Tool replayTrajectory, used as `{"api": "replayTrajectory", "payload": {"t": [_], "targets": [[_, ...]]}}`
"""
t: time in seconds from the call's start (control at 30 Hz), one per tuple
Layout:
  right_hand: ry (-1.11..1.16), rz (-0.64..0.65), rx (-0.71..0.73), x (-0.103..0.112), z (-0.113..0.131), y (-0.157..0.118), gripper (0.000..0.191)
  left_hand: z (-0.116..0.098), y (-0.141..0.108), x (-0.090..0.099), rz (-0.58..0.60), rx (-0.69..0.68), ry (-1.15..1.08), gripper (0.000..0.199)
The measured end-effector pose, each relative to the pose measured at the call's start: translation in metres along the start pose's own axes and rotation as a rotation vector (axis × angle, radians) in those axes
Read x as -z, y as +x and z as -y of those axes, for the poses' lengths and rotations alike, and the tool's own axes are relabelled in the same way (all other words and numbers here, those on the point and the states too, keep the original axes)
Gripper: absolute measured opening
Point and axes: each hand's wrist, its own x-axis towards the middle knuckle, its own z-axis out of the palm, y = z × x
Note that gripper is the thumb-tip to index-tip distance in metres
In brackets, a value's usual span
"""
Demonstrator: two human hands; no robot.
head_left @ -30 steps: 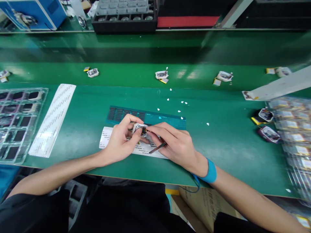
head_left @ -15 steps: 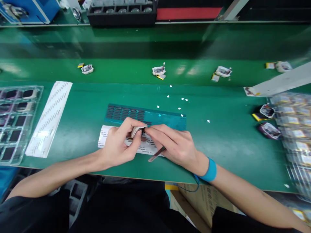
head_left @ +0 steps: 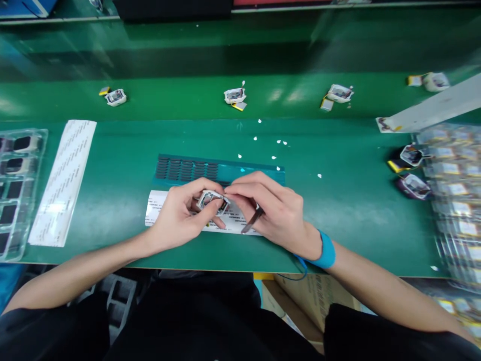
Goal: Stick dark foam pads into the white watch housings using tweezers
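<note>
On the green bench [head_left: 338,225], both hands grip a small casing [head_left: 211,200], its innards unclear.

The small white housing [head_left: 211,201] is a squarish shell with rounded corners, its open face turned up and showing dark parts and a speck of yellow inside. It sits tilted just above the white label sheet [head_left: 158,214], near that sheet's middle. The thin dark tweezers [head_left: 252,221] slant over the same sheet's right end, tip pointing down toward its near edge.
</note>
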Motion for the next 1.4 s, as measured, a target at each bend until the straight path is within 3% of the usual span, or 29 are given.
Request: {"api": "replayTrajectory", "payload": {"t": [0.33,0.47,0.63,0.8,0.93,1.03,1.23,1.4], "targets": [[-0.009,-0.009,0.08,-0.001,-0.007,-0.001,0.015,-0.005,0.001,0.002,0.041,0.033,-0.16,0.016],[0.017,0.024,0.078,-0.004,-0.012,-0.002,0.021,-0.004,0.002,0.002,0.028,0.034,-0.143,0.015],[-0.05,0.095,0.089,0.0,-0.018,0.001,0.01,0.001,0.003,0.0,-0.018,0.0,-0.082,0.013],[-0.084,0.121,0.118,0.002,-0.017,0.002,0.012,0.002,0.002,-0.002,-0.061,-0.036,-0.014,0.008],[-0.048,0.017,0.095,-0.003,-0.009,-0.003,0.006,-0.001,0.001,-0.002,0.008,0.014,-0.101,0.008],[-0.05,-0.032,0.11,-0.003,-0.003,-0.006,0.015,-0.004,0.0,-0.001,0.07,0.049,-0.198,0.01],[-0.088,0.016,0.158,0.007,0.001,-0.002,0.015,-0.002,0.0,0.001,0.116,0.054,-0.333,0.02],[-0.166,0.06,0.167,0.011,0.006,-0.004,0.019,0.0,0.001,0.001,0.103,0.039,-0.303,0.024]]}}
